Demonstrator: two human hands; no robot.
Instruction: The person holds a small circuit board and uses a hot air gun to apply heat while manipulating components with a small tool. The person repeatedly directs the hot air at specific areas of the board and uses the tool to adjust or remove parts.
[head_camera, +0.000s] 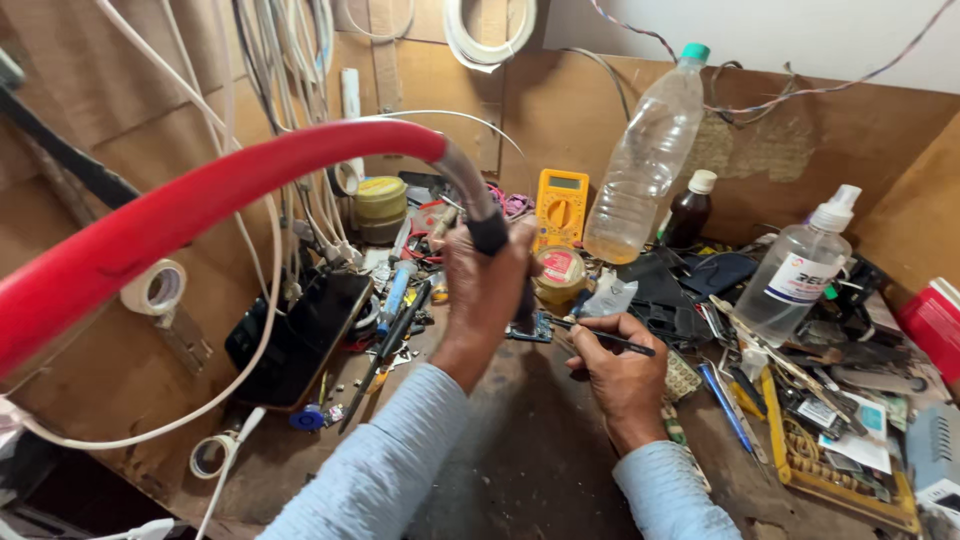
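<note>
While the wooden counter carries everything, the yellow multimeter leaning at its back wall serves as the landmark. Largest is the thick red hose, which arcs in from far left of the multimeter and ends in a grey neck and dark handle of a hot-air tool just left of it. The left hand has its grip wrapped tight round that handle, below and left of the multimeter. A clear plastic bottle with a green cap leans on the wall just right of the multimeter, and a spray bottle stands well to the right. A dark phone lies face up on the counter, well left and below. The right hand sits below and slightly right of the multimeter, its grip pinched narrow on a thin black probe-like tool whose tip points left. Smallest, a little blue circuit board lies on the counter directly below the multimeter, between the two hands, beside the thin tool's tip; whether they touch cannot be told
</note>
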